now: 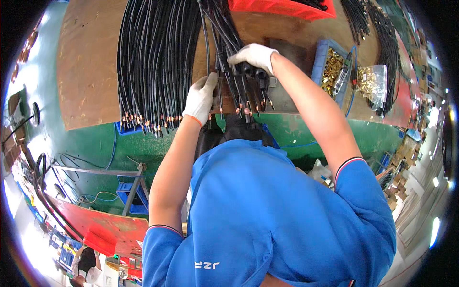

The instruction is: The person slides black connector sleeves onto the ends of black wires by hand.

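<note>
A wide bundle of black cables (158, 62) lies on the workbench, its stripped copper ends near the front edge. To its right is a smaller bunch of black cables (230, 36), whose lower ends fan out between my hands. My left hand (199, 101), in a white glove, has its thumb and fingers closed on a single black cable beside this bunch. My right hand (256, 57), also gloved, lies across the smaller bunch with its fingers curled over it. Black round fittings (261, 74) sit just below the right palm.
Right of my arm stand a blue bin (321, 60) of brass parts and a clear bag (373, 81) of similar parts. A blue-handled tool (342, 76) rests on the bin. A red tray (287, 7) and more black cables (387, 52) lie farther back.
</note>
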{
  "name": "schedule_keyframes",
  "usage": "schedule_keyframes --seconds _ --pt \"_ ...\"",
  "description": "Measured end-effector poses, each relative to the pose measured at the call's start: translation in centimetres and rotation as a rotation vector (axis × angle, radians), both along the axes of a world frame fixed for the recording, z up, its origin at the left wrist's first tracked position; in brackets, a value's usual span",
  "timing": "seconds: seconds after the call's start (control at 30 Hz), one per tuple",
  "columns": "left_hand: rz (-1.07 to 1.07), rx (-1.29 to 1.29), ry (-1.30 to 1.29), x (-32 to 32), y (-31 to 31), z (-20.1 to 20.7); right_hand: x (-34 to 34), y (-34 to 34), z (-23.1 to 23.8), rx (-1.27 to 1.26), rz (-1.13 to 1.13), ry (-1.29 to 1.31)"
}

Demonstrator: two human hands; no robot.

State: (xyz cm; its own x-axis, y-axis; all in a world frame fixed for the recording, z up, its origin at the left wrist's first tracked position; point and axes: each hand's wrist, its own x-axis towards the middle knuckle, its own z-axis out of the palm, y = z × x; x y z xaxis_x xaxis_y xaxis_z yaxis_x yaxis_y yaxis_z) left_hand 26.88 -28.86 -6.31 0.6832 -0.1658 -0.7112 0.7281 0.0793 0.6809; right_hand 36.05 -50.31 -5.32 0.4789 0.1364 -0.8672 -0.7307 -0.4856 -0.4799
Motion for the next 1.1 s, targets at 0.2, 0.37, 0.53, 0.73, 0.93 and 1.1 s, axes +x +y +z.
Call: schedule_keyframes --seconds 0.2,0.37,0.53,0.73,0.93,1.1 --pt "-0.014 -0.148 0.067 0.2 -0.8 -0.3 -0.9 -0.6 -0.4 0.274 -0.314 -0.229" --pt "-0.086 -0.324 0.049 0.6 -2.5 -0.8 -4.7 0.9 0.9 0.180 -0.441 -0.372" --pt "-0.119 -0.345 0.054 0.9 -3.6 0.0 -6.3 0.4 -0.8 0.213 -0.578 -0.363" --pt "-0.065 -0.423 0.296 1.2 -4.0 0.1 -7.1 0.9 -0.4 0.180 -0.546 -0.425" --pt "0.076 -0.474 0.215 0.8 -3.7 -0.7 -7.5 -0.1 -0.6 0.133 -0.453 -0.472" --pt "0.006 -0.305 0.107 0.9 -3.2 -0.7 -7.4 -0.5 0.4 0.306 -0.517 -0.183"
